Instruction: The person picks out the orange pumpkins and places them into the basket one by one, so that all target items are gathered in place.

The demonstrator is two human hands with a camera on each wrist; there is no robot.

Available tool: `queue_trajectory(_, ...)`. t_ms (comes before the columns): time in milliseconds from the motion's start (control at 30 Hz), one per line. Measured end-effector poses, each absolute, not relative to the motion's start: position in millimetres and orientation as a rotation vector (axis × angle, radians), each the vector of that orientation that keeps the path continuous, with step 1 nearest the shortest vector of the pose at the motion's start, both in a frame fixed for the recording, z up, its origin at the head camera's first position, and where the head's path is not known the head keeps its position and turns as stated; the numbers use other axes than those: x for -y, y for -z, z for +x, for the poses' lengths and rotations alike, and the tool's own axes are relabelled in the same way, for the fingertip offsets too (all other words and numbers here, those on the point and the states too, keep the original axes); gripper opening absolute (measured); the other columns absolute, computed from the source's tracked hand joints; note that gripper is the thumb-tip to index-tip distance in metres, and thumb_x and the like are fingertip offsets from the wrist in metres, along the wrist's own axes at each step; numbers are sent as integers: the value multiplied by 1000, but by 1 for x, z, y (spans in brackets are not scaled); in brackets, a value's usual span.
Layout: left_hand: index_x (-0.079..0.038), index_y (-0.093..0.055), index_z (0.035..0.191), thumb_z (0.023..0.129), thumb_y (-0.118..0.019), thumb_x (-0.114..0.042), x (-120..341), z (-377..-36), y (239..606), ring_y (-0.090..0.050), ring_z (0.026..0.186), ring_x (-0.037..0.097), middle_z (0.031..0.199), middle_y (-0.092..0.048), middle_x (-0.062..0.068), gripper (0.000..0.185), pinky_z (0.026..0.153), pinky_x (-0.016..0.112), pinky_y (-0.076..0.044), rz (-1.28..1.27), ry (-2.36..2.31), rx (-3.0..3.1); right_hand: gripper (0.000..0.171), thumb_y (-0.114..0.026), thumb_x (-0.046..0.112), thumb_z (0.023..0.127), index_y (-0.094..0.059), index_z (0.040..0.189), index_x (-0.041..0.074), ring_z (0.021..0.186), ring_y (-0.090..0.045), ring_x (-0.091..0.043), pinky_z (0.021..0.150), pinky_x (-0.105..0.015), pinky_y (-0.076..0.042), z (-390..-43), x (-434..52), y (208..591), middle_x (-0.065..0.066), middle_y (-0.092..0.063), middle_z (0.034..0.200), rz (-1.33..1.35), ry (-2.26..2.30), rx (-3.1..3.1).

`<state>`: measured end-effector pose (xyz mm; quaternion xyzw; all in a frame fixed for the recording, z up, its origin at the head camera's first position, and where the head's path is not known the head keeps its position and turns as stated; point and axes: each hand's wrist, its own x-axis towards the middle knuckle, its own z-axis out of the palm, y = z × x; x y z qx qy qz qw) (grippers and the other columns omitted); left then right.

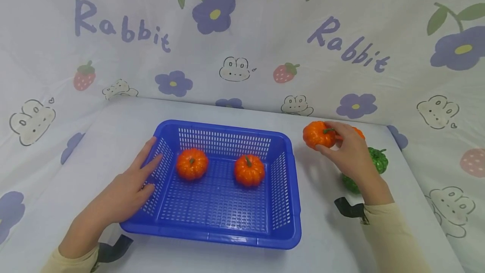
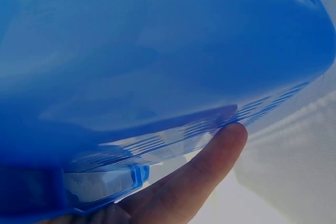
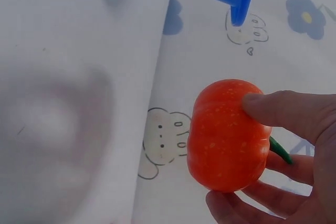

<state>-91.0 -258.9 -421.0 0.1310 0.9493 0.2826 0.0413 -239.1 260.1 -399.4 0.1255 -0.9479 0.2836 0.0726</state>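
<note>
An orange pumpkin is pinched between the thumb and curled fingers of the right hand, lifted off the worktop just right of the blue basket. Two more orange pumpkins lie inside the basket, apart from each other. The left hand rests with straight fingers against the basket's left wall, and green pumpkins sit behind the right wrist.

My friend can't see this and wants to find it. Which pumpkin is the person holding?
Find the blue basket on the table. Just past its far right corner, the right hand holds an orange pumpkin by its sides. Unlike the two orange pumpkins inside the basket, this one is outside it, beside a green pumpkin.
</note>
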Motion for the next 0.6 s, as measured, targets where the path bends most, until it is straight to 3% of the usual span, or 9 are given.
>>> queue_trajectory(600,5,-33,167,105,-59,-5,259,-92,421,-48,144,56,181,13,10,68,107,66,-49,391,-868,-2903,71,-88,17,93,-56,155,5,127,-57,-43,102,-63,-57,-228,-249,384,-22,-60,145,432,-821,2808)
